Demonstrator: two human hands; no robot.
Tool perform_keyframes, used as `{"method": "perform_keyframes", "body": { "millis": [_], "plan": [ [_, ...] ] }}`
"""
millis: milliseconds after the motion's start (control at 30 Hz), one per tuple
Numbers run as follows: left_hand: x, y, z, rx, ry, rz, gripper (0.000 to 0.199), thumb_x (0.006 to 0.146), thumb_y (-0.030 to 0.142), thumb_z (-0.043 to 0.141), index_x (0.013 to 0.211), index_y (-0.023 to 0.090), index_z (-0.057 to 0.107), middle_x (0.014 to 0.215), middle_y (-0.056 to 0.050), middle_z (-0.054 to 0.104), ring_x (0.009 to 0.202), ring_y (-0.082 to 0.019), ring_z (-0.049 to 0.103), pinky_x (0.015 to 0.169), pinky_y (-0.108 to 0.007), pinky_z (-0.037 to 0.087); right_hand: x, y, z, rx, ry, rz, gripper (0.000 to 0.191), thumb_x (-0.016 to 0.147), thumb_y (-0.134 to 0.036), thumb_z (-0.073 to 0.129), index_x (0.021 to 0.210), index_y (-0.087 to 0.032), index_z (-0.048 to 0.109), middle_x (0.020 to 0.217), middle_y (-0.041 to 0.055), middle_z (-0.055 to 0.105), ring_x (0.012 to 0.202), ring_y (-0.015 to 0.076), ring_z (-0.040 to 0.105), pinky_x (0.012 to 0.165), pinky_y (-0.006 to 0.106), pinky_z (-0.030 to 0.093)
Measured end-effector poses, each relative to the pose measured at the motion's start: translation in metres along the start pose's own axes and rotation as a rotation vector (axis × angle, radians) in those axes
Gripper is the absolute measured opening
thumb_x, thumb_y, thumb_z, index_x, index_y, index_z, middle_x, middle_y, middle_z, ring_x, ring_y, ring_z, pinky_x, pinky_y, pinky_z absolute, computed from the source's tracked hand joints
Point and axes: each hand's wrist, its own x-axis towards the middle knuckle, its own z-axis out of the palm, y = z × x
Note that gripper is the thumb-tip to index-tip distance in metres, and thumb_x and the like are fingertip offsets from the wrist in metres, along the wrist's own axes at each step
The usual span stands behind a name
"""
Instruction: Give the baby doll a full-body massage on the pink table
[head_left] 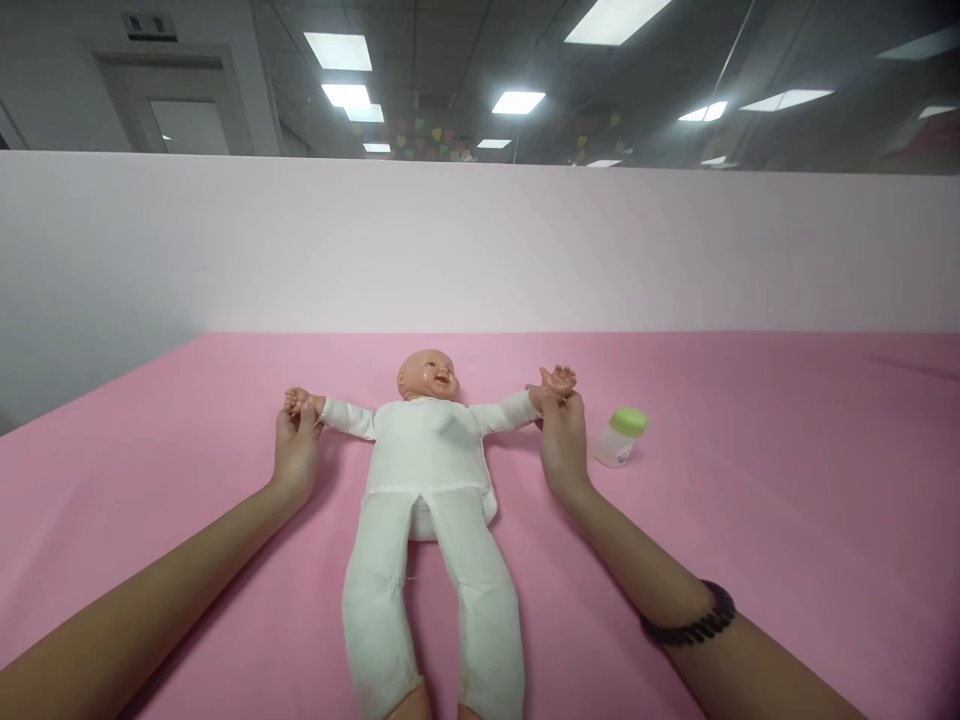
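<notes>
A baby doll (427, 450) with a white cloth body lies on its back, head away from me and both arms stretched out sideways. My left hand (296, 450) is closed around the doll's hand on the left side. On the other side, my right hand (564, 445) grips the doll's other wrist, and the doll's small fingers show above mine. The doll's legs point toward me, and its feet are cut off by the bottom edge of the view. Parts of my fingertips are hidden behind the doll's hands.
A small clear bottle with a green lid (624, 436) stands just right of my right hand. The pink surface (750, 500) lies under everything. A white partition (480, 245) rises along its far edge. Beyond it are a door and ceiling lights.
</notes>
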Motion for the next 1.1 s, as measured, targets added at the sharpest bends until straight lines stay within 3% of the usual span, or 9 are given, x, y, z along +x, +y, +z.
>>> {"method": "perform_keyframes", "body": {
  "millis": [133,300,400,500,567,667,867,1000,1100],
  "plan": [
    [-0.024,0.022,0.009,0.180,-0.170,0.295,0.026,0.097,0.039,0.051,0.118,0.022,0.053,0.122,-0.009,0.062,0.116,-0.021,0.061,0.099,-0.038,0.052,-0.019,0.001,0.002,-0.160,-0.356,-0.430,0.029,0.096,-0.036,0.053,0.123,-0.024,0.052,0.135,0.0109,0.060,0.128,0.0237,0.056,0.108,0.046,0.047],
    [-0.041,0.031,0.009,0.627,-0.586,0.992,0.037,0.096,0.020,0.054,0.133,0.020,0.053,0.127,-0.011,0.066,0.122,-0.025,0.061,0.103,-0.040,0.052,-0.026,0.006,0.002,-0.610,-0.837,-0.961,0.035,0.095,-0.024,0.054,0.131,-0.022,0.055,0.126,0.0109,0.067,0.123,0.0267,0.060,0.108,0.051,0.047],
    [-0.040,0.031,0.008,0.724,-0.615,1.235,0.045,0.095,0.014,0.054,0.140,0.016,0.048,0.130,-0.013,0.066,0.127,-0.026,0.058,0.107,-0.042,0.050,-0.025,0.006,0.004,-0.713,-0.882,-1.097,0.038,0.097,-0.022,0.050,0.135,-0.019,0.054,0.128,0.0116,0.067,0.125,0.0271,0.059,0.110,0.053,0.045],
    [-0.038,0.030,0.008,0.733,-0.576,1.241,0.043,0.094,0.013,0.055,0.137,0.015,0.050,0.126,-0.013,0.067,0.122,-0.025,0.061,0.104,-0.039,0.052,-0.026,0.004,0.004,-0.705,-0.874,-1.087,0.038,0.097,-0.023,0.050,0.135,-0.019,0.055,0.127,0.0117,0.067,0.124,0.0265,0.059,0.110,0.053,0.045],
    [-0.040,0.030,0.009,0.708,-0.552,1.139,0.038,0.095,0.017,0.055,0.133,0.016,0.052,0.125,-0.013,0.067,0.118,-0.024,0.063,0.101,-0.038,0.053,-0.028,0.002,0.004,-0.662,-0.858,-0.989,0.037,0.096,-0.022,0.051,0.132,-0.021,0.056,0.126,0.0109,0.067,0.122,0.0262,0.060,0.108,0.052,0.046],
    [-0.042,0.033,0.011,0.621,-0.486,0.801,0.032,0.097,0.024,0.052,0.129,0.020,0.054,0.122,-0.011,0.067,0.113,-0.023,0.064,0.096,-0.037,0.054,-0.032,-0.004,0.004,-0.494,-0.718,-0.709,0.033,0.094,-0.022,0.054,0.127,-0.024,0.057,0.122,0.0089,0.068,0.115,0.0243,0.063,0.102,0.047,0.051],
    [-0.021,0.029,0.012,0.114,-0.162,0.108,0.025,0.095,0.041,0.054,0.112,0.022,0.054,0.121,-0.007,0.063,0.116,-0.022,0.060,0.099,-0.036,0.050,-0.014,-0.009,0.005,-0.005,-0.097,-0.087,0.033,0.085,-0.040,0.066,0.110,-0.020,0.060,0.122,0.0091,0.066,0.114,0.0240,0.062,0.100,0.042,0.051],
    [0.008,0.010,0.003,-0.183,-0.014,-0.318,0.008,0.098,0.026,0.047,0.098,0.021,0.054,0.107,-0.005,0.065,0.103,-0.016,0.065,0.093,-0.031,0.053,0.012,0.008,-0.005,0.162,0.219,0.398,0.021,0.085,-0.035,0.060,0.102,-0.023,0.058,0.104,0.0017,0.066,0.098,0.0181,0.066,0.085,0.034,0.058],
    [0.022,0.000,-0.004,-0.325,0.018,-0.572,0.018,0.096,0.010,0.040,0.090,0.019,0.055,0.097,-0.006,0.066,0.093,-0.013,0.067,0.088,-0.028,0.056,0.024,0.022,-0.013,0.306,0.342,0.676,0.006,0.087,-0.022,0.051,0.092,-0.026,0.052,0.095,-0.0023,0.063,0.085,0.0126,0.065,0.076,0.029,0.059]
  ]
}}
